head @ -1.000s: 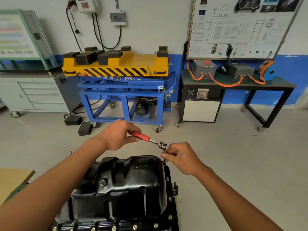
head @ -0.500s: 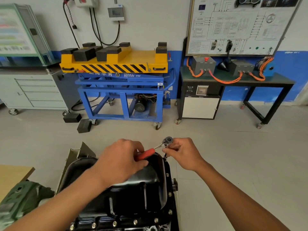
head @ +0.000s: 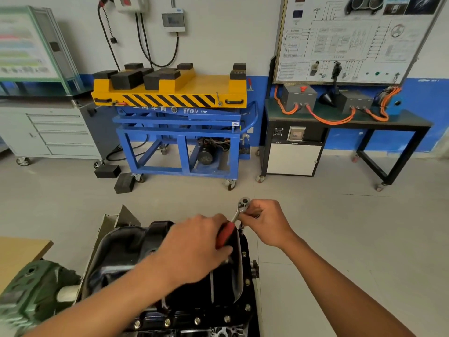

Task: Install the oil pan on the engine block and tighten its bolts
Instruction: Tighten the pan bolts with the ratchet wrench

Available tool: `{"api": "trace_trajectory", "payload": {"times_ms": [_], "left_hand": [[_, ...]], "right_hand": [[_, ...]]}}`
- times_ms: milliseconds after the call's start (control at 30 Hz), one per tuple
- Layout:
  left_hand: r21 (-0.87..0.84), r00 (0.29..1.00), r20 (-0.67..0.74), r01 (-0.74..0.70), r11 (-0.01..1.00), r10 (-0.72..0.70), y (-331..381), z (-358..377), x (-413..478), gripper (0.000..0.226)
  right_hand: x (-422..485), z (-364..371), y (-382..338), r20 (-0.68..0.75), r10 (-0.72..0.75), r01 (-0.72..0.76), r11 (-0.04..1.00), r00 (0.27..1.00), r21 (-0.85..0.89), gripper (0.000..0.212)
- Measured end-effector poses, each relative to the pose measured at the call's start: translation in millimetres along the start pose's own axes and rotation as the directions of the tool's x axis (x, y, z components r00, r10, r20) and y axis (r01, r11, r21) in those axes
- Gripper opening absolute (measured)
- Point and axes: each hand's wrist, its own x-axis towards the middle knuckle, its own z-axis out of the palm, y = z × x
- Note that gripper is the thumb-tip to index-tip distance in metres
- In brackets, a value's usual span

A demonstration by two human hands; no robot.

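Nearest me, the engine block (head: 194, 333) fills the bottom of the view, and the oil pan (head: 128, 246) sits on top of it, black and glossy, deep, with ribbed walls and a flat flange. Bolts (head: 196, 320) stud the flange along its near edge and up its right side. My left hand (head: 194, 246) lies over the pan, clenched round the red handle of the ratchet (head: 234, 217). The ratchet's steel head stands over the pan's far right corner, where my right hand (head: 267, 222) pinches it just under the head with curled fingers. To the left is a blurred green casting (head: 31, 288), with the corner of a wooden table (head: 17, 251) beyond it. Farther off, on the grey floor (head: 340, 227), stands a blue cart (head: 179, 142) with a yellow striped platform, with a wiring board (head: 352, 37) to its right.
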Motion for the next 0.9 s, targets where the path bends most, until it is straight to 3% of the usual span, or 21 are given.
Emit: {"api": "trace_trajectory", "payload": {"times_ms": [67,367,700,900], "left_hand": [[-0.001,1.000,-0.014,0.008,1.000,-0.008,-18,-12,9,0.028],[0.153,0.989,-0.145,0.002,0.988,0.021,-78,-23,65,0.024],[0.163,0.983,-0.131,-0.105,0.981,0.127,-78,-24,96,0.037],[0.147,0.972,-0.187,-0.116,0.982,0.142,-75,-20,72,0.031]], "right_hand": [[1,-1,3,-0.024,-0.003,0.003,1.000,1.000,0.003,0.014],[-2,5,2,0.026,-0.020,0.021,0.999,0.999,-0.029,0.012],[-9,1,10,0.103,-0.051,0.061,0.994,0.993,-0.096,0.018],[-11,2,14,0.021,-0.096,0.097,0.993,0.995,-0.064,0.014]]}}
